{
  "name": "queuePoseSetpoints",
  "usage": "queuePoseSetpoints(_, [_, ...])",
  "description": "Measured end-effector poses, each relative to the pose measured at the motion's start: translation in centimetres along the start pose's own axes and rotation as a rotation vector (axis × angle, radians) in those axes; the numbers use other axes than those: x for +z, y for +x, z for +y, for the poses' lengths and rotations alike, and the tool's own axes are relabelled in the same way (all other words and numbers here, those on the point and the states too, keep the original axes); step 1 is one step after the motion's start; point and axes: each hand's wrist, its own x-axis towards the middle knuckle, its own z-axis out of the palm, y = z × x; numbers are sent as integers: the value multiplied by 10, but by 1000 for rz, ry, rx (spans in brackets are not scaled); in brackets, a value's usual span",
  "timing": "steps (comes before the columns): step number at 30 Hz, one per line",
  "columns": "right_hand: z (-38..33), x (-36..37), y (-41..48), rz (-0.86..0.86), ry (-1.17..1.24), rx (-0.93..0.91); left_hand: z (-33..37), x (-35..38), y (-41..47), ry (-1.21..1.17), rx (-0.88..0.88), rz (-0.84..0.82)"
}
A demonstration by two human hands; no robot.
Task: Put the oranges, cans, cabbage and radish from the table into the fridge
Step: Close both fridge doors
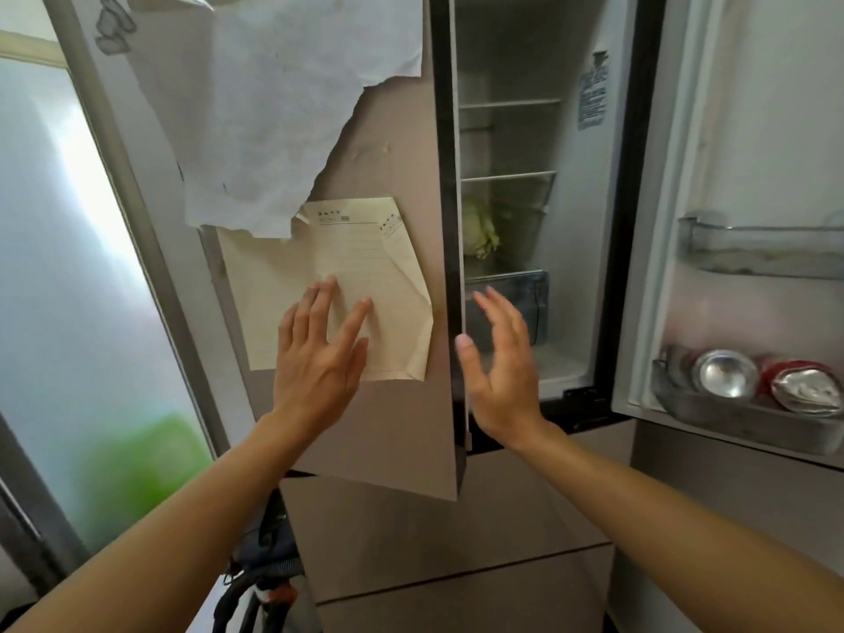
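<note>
"Cabbage is asked after first; where is it seen?"

"It is seen inside the fridge, on a shelf just above a clear drawer; its left part is hidden by the edge of the left door, which is partly swung in."

"What is kept in the right door?"

"That door is swung wide open; a silver can and a red can are seen side by side in its lowest bin, the silver one on the left; both are tilted, with their ends turned toward the camera; whether they touch cannot be told."

"How is the left hand held?"

"It is held open, fingers straight and spread, nothing gripped; it is laid over a creased yellowish paper stuck to the left door; whether the palm is pressed on the paper cannot be told."

"And the right hand?"

"It is likewise held open, fingers straight and slightly blurred, nothing held; it is raised before the fridge opening, just right of the left door's edge, with the thumb near that edge; the drawer is partly covered by it."

"What else is noted?"

"A torn white sheet is hung above the yellowish paper and overlaps its top; an upper bin is fixed higher on the right door; a frosted glass panel is seen at the far left; a dark bag is seen below, beside the fridge's lower drawers."
</note>
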Motion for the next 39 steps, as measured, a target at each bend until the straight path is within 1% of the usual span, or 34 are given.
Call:
queuePoseSetpoints(2, [2, 10, 7, -32, -192, -264, -7, 18, 2, 45, 50, -26])
queuePoseSetpoints(3, [8, 17, 11, -51, -282, -366, -9, 27, 2, 57, 69, -17])
queuePoseSetpoints(4, [17, 25, 14, -72, -358, -418, -11, 34, 3, 64, 82, -2])
queuePoseSetpoints(5, [26, 33, 17, -95, -419, -423, -12, 41, 4, 67, 89, 12])
queuePoseSetpoints(7, [45, 47, 23, -125, -508, -377, -13, 52, 7, 69, 105, 24])
queuePoseSetpoints(9, [61, 58, 29, -120, -558, -368, -17, 63, 8, 75, 126, 44])
queuePoseSetpoints(16, [95, 77, 43, -60, -641, -468, -25, 94, 10, 48, 176, 156])
queuePoseSetpoints(24, [102, 83, 53, -143, -742, -408, -30, 110, 13, 56, 220, 223])
queuePoseSetpoints(28, [86, 72, 50, -213, -795, -350, -31, 107, 11, 46, 227, 197])
queuePoseSetpoints(30, [77, 62, 46, -254, -815, -315, -27, 100, 11, 18, 198, 171])
queuePoseSetpoints(32, [74, 41, 39, -283, -832, -247, -18, 89, 12, -45, 146, 129])
queuePoseSetpoints(35, [75, -9, 24, -251, -832, -135, 7, 66, 16, -139, 97, 91])
queuePoseSetpoints(37, [76, -47, 14, -200, -829, -95, 37, 52, 16, -230, 104, 106])
queuePoseSetpoints(39, [75, -86, 9, -139, -830, -56, 74, 40, 18, -356, 145, 81])
